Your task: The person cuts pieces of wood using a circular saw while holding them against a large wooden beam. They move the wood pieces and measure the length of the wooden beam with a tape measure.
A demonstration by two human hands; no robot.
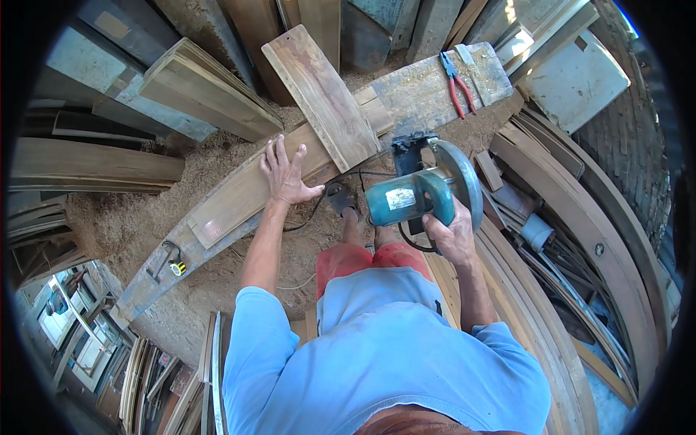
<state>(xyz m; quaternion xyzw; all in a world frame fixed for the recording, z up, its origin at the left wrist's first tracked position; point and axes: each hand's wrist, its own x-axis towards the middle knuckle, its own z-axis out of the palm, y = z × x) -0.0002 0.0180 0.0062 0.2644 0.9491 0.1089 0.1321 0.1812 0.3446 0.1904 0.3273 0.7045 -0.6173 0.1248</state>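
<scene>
My right hand (pixel 451 233) is wrapped round the rear handle of a teal circular saw (pixel 397 199), which I hold up over the near side of the work plank. The saw's round metal guard (pixel 458 174) faces right, and its dark base plate (pixel 412 148) points away from me. Fingers spread, my left hand (pixel 286 174) rests on a long light-brown board (pixel 235 196) lying along the plank. A shorter wooden board (pixel 322 98) lies crosswise over that board, just right of my left hand. The saw's blade cannot be made out.
Red-handled pliers (pixel 457 85) lie on the right end of the worn plank (pixel 413 94). At its left end sit a yellow tape measure (pixel 177 268) and a clamp-like metal tool (pixel 171 251). Stacked boards (pixel 206 90) surround me. A black cord hangs below the saw; sawdust covers the ground.
</scene>
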